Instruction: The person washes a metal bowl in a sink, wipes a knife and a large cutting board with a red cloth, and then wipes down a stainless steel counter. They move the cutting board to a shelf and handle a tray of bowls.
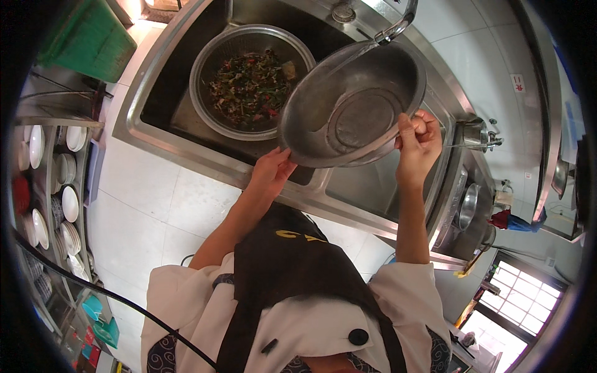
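A wide metal basin (368, 112) is held tilted over the double sink by both hands. My left hand (275, 170) pinches its lower left rim. My right hand (418, 140) grips the rim at the right, thumb inside. Water runs from the faucet spout (383, 37) into the basin, where a little water lies. In the left sink compartment stands a metal colander (198, 100), partly behind the basin, with chopped green leaves and red bits (252, 88) in it.
The steel sink rim (210, 165) runs before me. Shelves with stacked white plates (70, 203) and a green bin (91, 42) stand at the left. Further right, a metal bowl (468, 207) sits on another steel unit. A black cable (116, 298) crosses the lower left.
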`<state>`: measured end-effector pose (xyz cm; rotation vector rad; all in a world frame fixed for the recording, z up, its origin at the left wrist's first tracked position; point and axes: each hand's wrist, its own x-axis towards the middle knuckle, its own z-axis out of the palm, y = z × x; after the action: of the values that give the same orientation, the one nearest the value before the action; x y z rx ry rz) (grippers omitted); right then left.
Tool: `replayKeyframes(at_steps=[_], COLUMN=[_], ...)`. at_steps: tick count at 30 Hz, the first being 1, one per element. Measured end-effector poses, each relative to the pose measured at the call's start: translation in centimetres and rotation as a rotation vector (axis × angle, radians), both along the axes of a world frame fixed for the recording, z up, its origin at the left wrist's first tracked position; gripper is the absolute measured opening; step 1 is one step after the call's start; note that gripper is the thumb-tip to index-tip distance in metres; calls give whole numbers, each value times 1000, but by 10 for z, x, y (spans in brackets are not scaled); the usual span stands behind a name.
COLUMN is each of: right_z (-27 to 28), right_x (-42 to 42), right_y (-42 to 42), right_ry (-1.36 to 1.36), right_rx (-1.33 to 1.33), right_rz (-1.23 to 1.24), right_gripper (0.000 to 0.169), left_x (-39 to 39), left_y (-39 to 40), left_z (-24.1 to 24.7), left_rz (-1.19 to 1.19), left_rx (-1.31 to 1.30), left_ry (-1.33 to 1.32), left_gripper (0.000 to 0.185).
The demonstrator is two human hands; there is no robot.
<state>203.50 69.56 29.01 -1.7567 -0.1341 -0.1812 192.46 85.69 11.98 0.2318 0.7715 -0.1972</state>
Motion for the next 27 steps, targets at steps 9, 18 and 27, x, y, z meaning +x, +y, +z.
replayKeyframes(at_steps=[9, 18, 27], right_z=[4, 5, 31], right_x=[-13, -19, -22], right_y=[15, 20, 9], right_ry=[-35, 52, 126], right_rx=[-57, 25, -12], right_rz=[80, 59, 64], right_gripper=[26, 23, 14], left_x=[4, 5, 3], left_y=[-10, 7, 6], left_z=[-13, -13, 12], left_rz=[-100, -72, -76], left_rx=[-29, 49, 44], left_ry=[40, 29, 72], left_gripper=[18, 17, 11])
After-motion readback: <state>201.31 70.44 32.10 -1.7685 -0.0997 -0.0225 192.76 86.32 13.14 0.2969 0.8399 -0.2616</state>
